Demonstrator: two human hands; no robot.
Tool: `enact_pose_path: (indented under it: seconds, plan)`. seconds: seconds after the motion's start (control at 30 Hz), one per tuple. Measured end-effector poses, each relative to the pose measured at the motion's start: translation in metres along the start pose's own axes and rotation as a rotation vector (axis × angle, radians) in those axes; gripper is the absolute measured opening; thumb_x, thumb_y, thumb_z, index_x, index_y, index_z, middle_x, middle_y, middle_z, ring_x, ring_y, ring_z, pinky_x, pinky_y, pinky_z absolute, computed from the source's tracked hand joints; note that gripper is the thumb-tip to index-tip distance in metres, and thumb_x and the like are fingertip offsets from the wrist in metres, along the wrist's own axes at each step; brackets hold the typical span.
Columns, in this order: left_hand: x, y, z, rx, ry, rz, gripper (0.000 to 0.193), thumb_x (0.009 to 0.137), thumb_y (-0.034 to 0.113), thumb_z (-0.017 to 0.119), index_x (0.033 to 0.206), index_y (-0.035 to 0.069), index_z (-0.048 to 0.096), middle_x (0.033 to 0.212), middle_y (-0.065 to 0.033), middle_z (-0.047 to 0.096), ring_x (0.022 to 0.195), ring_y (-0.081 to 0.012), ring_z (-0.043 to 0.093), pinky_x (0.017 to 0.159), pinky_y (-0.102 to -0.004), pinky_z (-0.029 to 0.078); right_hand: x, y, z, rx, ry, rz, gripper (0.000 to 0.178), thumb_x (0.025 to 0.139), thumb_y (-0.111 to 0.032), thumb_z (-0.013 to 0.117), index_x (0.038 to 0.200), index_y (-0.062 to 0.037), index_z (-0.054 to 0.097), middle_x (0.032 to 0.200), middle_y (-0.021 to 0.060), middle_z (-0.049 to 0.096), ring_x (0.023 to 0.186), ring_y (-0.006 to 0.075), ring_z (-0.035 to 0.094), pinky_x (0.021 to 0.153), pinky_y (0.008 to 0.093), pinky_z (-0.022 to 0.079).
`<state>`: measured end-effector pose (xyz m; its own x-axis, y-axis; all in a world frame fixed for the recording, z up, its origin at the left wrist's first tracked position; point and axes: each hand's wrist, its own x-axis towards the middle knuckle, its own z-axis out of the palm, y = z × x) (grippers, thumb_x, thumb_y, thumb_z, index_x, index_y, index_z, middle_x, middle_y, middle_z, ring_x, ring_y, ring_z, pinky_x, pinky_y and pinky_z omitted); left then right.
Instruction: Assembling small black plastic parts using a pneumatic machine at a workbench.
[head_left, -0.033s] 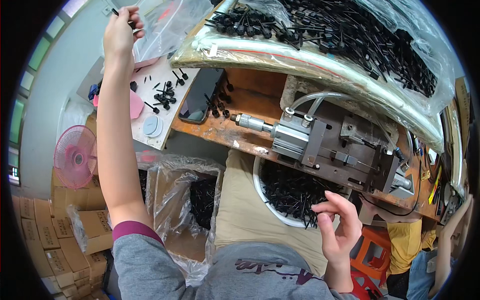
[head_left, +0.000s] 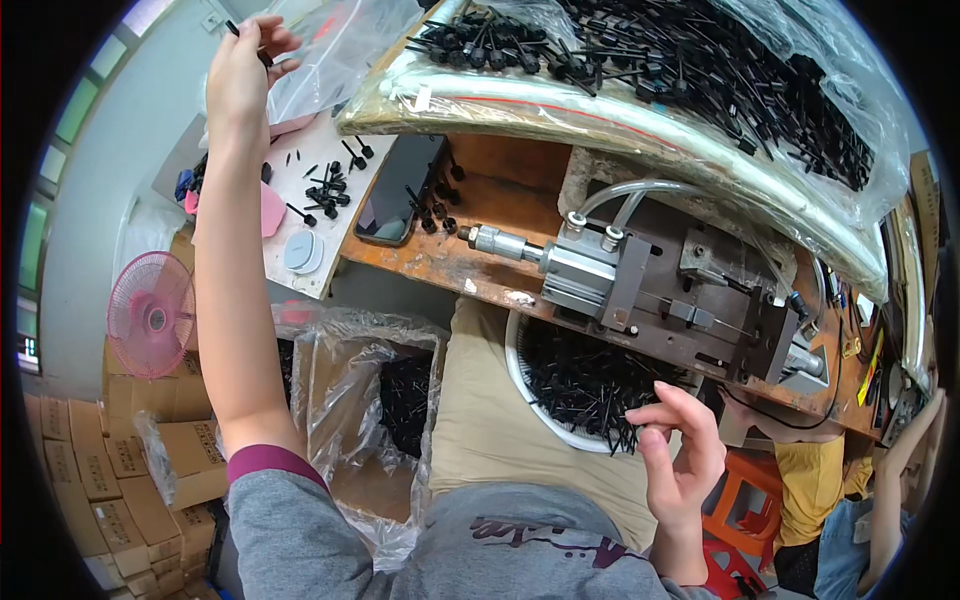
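My left hand [head_left: 240, 85] is raised at the far left, closed around a thin black part [head_left: 264, 58] whose tip sticks out past the knuckles. My right hand [head_left: 685, 455] hovers at the right edge of a white round basket [head_left: 516, 370] in my lap. Its fingers are loosely curved, thumb apart from the index finger, and I see nothing held between them. Slim black pieces [head_left: 570, 385] fill the basket. Ahead of it, a metal clamping fixture [head_left: 580, 280] with clear air hoses [head_left: 640, 190] is mounted on the wooden bench [head_left: 420, 265].
A phone [head_left: 400, 190] lies beside standing black knobbed parts [head_left: 440, 210]. More parts lie heaped in a plastic-lined tray [head_left: 600, 115] above the bench. A plastic-lined carton [head_left: 370, 490], a pink fan [head_left: 155, 315] and stacked boxes [head_left: 120, 490] are at left. Another person's arm [head_left: 895, 490] shows at right.
The fingers of my left hand have straightened and spread a little around the black part. My right hand has barely moved.
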<state>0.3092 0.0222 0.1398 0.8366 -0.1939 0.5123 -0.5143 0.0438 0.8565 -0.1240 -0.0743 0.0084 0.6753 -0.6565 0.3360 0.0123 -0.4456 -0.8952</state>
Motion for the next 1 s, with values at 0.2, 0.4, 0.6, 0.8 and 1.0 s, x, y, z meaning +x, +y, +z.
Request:
enact_pose_path:
  seconds: [0.2,0.4,0.6,0.8,1.0]
  plan:
    - [-0.106,0.002,-0.005,0.461,-0.273,0.079,0.037,0.105,0.034,0.047,0.11,0.006,0.072,0.08,0.0014,0.049,0.077,-0.0079,0.046,0.073,-0.0243,0.043,-0.01,0.01,-0.012,0.015,0.018,0.039,0.037,0.083,0.001,0.065,0.119,0.0033,0.061,0.085,0.0099,0.072,0.067,0.0105,0.06,0.058,0.0219,0.04]
    - [-0.136,-0.01,0.002,0.415,-0.39,0.076,0.013,0.089,0.01,0.071,0.099,0.003,0.074,0.1,-0.0031,0.07,0.079,-0.0061,0.063,0.068,-0.0204,0.047,-0.008,0.009,-0.007,-0.026,-0.006,0.039,0.037,0.081,0.0,0.067,0.118,0.0016,0.063,0.083,0.008,0.072,0.063,0.0086,0.058,0.056,0.0214,0.036]
    - [-0.147,-0.023,0.029,0.692,-0.486,0.125,0.016,0.078,0.01,0.077,0.092,0.004,0.075,0.07,-0.004,0.068,0.061,-0.0077,0.058,0.06,-0.0235,0.045,-0.008,0.008,-0.003,-0.019,-0.009,0.037,0.037,0.08,-0.001,0.069,0.117,0.001,0.064,0.083,0.0077,0.072,0.059,0.0077,0.054,0.054,0.0215,0.036]
    - [-0.139,-0.039,0.046,0.825,-0.575,0.18,0.014,0.078,0.017,0.075,0.091,0.01,0.076,0.08,-0.0094,0.073,0.074,-0.027,0.069,0.069,-0.0369,0.053,-0.01,0.009,-0.003,-0.058,-0.053,0.033,0.038,0.079,-0.001,0.07,0.116,-0.0003,0.065,0.083,0.0069,0.072,0.056,0.0076,0.052,0.052,0.0217,0.035]
    - [-0.131,-0.055,0.048,0.884,-0.579,0.244,0.017,0.079,0.019,0.074,0.093,0.009,0.076,0.081,-0.0108,0.072,0.078,-0.0293,0.069,0.072,-0.0396,0.053,-0.01,0.011,-0.003,-0.068,-0.061,0.026,0.037,0.079,-0.001,0.07,0.116,0.0,0.065,0.083,0.0065,0.072,0.056,0.0076,0.052,0.052,0.0218,0.035]
